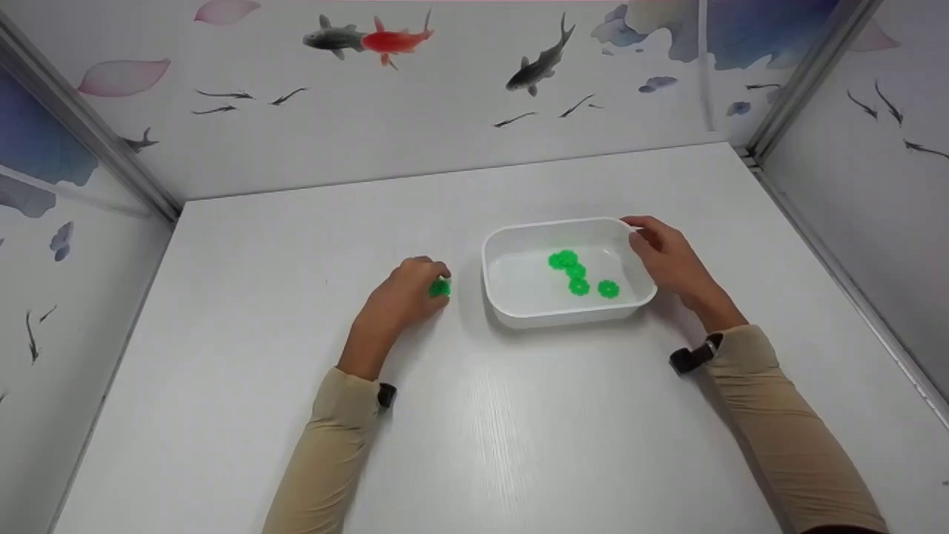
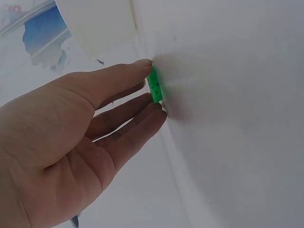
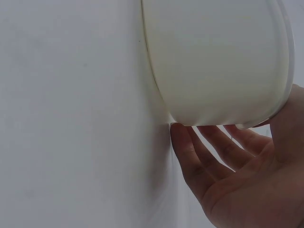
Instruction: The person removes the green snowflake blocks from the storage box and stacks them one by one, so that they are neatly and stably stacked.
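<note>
at the far left, a pale wall panel printed with small dark fish and blue patches stands beside the white table. next comes the left sleeve, tan, with a small black device at its cuff, and beyond the cuff the left hand. its thumb and fingers are drawn narrow and pinch a small green piece by its edges; the left wrist view shows this piece close to the tabletop, though i cannot tell whether it touches. to the right, just apart from this hand, a white container with rounded corners sits upright on the table. on its floor, around the middle, lies an overlapping green cluster of flower-shaped pieces, and to the right a single green flower lies apart. the right hand holds the container's right end, thumb over the rim, fingers against the outer wall. a black wrist device and the tan right sleeve follow, then another printed wall panel.
</note>
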The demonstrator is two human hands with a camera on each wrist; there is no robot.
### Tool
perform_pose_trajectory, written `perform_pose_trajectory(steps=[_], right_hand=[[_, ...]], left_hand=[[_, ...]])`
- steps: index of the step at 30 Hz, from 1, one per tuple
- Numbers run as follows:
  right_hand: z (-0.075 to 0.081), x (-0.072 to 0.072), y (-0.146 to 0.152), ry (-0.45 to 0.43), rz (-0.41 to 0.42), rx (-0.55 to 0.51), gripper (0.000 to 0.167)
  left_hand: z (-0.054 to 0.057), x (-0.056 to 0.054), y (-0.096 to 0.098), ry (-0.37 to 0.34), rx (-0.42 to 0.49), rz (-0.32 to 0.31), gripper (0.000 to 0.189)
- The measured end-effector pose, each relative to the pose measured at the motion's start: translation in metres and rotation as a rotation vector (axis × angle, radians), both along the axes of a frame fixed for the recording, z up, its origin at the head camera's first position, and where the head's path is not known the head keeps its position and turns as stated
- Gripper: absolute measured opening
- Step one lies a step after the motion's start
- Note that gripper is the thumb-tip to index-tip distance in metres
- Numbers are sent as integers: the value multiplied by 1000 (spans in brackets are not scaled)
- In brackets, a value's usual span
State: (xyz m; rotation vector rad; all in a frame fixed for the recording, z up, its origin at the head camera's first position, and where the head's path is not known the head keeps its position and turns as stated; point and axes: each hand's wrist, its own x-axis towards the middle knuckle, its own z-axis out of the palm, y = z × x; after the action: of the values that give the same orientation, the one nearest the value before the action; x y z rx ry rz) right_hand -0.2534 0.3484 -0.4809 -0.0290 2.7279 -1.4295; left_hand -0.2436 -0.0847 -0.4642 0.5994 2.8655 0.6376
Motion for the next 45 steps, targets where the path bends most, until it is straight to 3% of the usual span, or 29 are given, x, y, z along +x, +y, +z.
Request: perform_pose_trajectory(steps=[4, 11, 18, 25, 39, 45], right_hand=[[0, 0, 0, 2, -2, 13, 46], [-1, -1, 0, 4, -2, 9, 46], [-1, 0, 0, 6, -10, 24, 46], [1, 1, 1, -20, -8, 6, 51], [3, 0, -3, -57, -12, -21, 52], [3, 1, -3, -42, -15, -5, 50]], left_hand=[[5, 2, 2, 38, -1, 2, 41], [20, 8, 14, 195, 31, -23, 42], [30, 12, 30, 275, 103, -56, 42], [32, 9, 52, 241, 219, -124, 39], [23, 2, 93, 167, 285, -204, 37], [20, -1, 110, 146, 272, -229, 37]])
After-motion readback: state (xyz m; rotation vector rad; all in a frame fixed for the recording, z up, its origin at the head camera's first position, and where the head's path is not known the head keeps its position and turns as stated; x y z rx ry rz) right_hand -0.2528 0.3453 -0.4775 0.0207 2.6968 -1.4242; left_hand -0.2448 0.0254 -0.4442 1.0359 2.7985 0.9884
